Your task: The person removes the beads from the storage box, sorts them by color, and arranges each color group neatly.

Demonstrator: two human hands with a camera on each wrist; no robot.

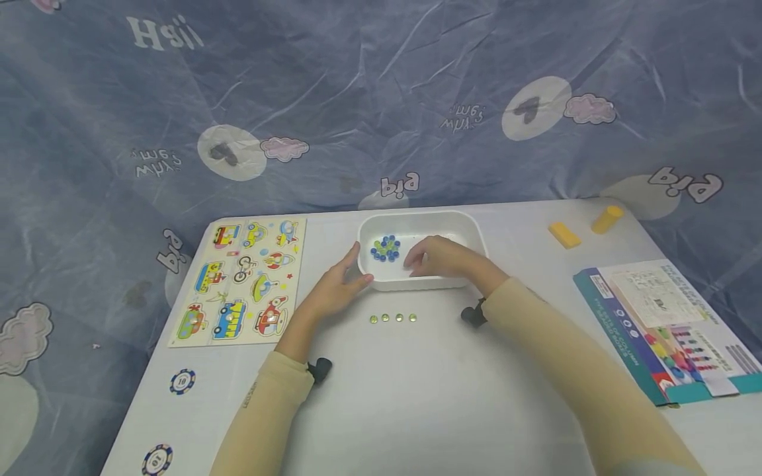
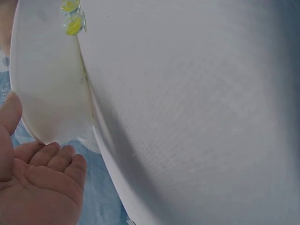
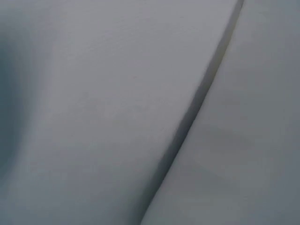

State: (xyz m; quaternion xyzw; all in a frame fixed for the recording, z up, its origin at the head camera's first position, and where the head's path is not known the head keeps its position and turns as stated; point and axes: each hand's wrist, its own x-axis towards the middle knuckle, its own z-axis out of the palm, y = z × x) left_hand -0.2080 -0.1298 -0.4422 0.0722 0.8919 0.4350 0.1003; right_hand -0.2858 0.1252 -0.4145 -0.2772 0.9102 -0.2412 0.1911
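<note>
A white tray (image 1: 419,284) stands near the back of the table, holding a cluster of blue and green-yellow glass beads (image 1: 389,254) towards its left side. My left hand (image 1: 335,288) touches the tray's left end, with thumb and fingers spread and mostly straight. Inside the tray is my right hand (image 1: 442,256), its fingers bent downward to the right of the cluster. Whether those fingertips pinch anything is hidden. Several green-yellow beads (image 1: 399,318) lie in a row in front of the tray; yellow beads (image 2: 74,24) also show in the left wrist view. The right wrist view shows only white surfaces.
On the left lies a vehicle picture puzzle board (image 1: 238,284), with two poker chips (image 1: 182,381) (image 1: 157,459) nearer the front. To the right are a yellow block (image 1: 563,235), a yellow cylinder (image 1: 607,219) and a printed box (image 1: 673,330). A patterned cloth (image 1: 381,99) hangs behind.
</note>
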